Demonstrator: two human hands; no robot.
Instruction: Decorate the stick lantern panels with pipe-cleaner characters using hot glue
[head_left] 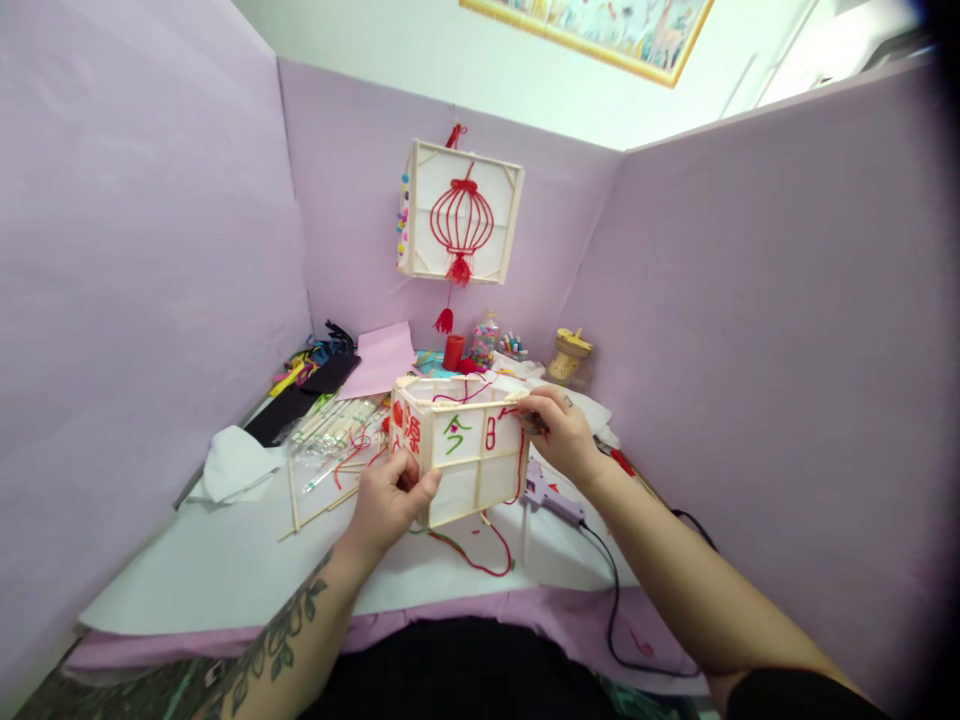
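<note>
Box (pixel 456 492) held over the surface (pixel 217 560), inward from the near edge's middle. Left hand (pixel 394 497): fingers pinching the box's front left edge. Right hand (pixel 562 430): fingers bent at its upper right corner; pinch cannot be told. Glue gun (pixel 553 496) toward the surface's right edge.

The wall picture (pixel 600 22) is cropped above; what the right hand (pixel 561 432) pinches seems blurred.
</note>
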